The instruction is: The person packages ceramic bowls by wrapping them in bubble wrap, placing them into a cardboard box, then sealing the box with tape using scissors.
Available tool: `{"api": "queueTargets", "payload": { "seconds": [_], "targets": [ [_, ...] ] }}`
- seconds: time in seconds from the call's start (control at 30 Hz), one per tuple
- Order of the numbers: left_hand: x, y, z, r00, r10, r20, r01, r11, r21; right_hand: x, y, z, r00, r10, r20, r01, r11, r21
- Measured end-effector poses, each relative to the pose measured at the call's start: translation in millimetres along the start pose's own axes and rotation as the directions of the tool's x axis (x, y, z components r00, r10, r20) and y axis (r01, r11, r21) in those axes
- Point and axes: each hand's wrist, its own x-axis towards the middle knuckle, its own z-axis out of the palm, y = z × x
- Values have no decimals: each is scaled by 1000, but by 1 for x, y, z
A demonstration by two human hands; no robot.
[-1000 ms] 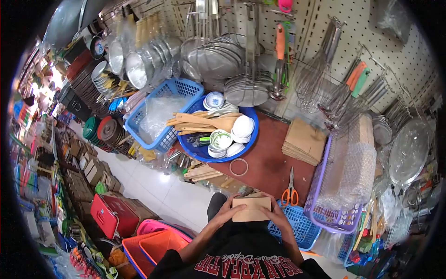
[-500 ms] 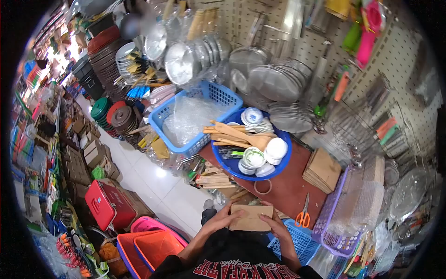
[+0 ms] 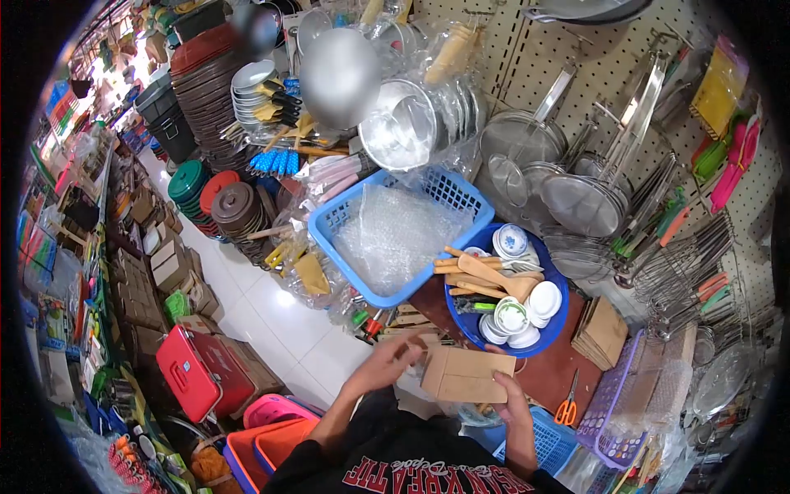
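Here's the left hand [image 3: 388,362], fingers parted, just beside the small brown rectangular cardboard box [image 3: 467,375], which looks light, stiff-walled yet crushable, best held by opposite ends, and there's the right hand [image 3: 513,401] clamped on its right end, near the round blue plastic basin [image 3: 563,311].

The box [image 3: 465,377] was light brown. The shirt [image 3: 436,476] was black with red and white letters. The big basket [image 3: 411,284] was light blue, the round tub [image 3: 561,309] darker blue, the long basket [image 3: 606,402] purple. One white bowl [image 3: 510,240] had blue marks, another bowl [image 3: 511,314] green. The scissors [image 3: 568,403] had orange handles.
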Motion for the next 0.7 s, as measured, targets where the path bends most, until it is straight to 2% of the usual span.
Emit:
{"api": "queueTargets", "payload": {
  "seconds": [0.07,0.13,0.2,0.27,0.37,0.47,0.5,0.6,0.7],
  "targets": [
    [28,-2,-26,974,172,-149,-140,969,203,11,3,11,997,-67,-27,65,997,-47],
    [64,5,-51,963,137,-230,-67,955,288,17,5,19,992,-113,-62,111,993,-31],
    [109,-16,-76,931,291,-220,-144,846,513,18,3,27,987,-131,-93,133,991,22],
    [155,-46,-97,945,305,-118,-133,687,715,15,4,31,981,-151,-125,158,986,51],
    [192,-80,-104,989,147,-5,-42,315,948,13,9,28,966,-195,-170,206,977,51],
    [209,-93,-111,997,12,76,-76,193,978,8,13,21,947,-232,-222,245,969,32],
    [215,-96,-115,997,18,74,-76,229,970,7,15,19,940,-244,-240,259,965,34],
    [225,-106,-125,995,90,42,-62,227,972,5,21,15,923,-254,-288,286,956,72],
    [213,-66,-142,961,272,-56,-81,468,880,4,21,15,906,-269,-328,303,951,57]
  ]
}}
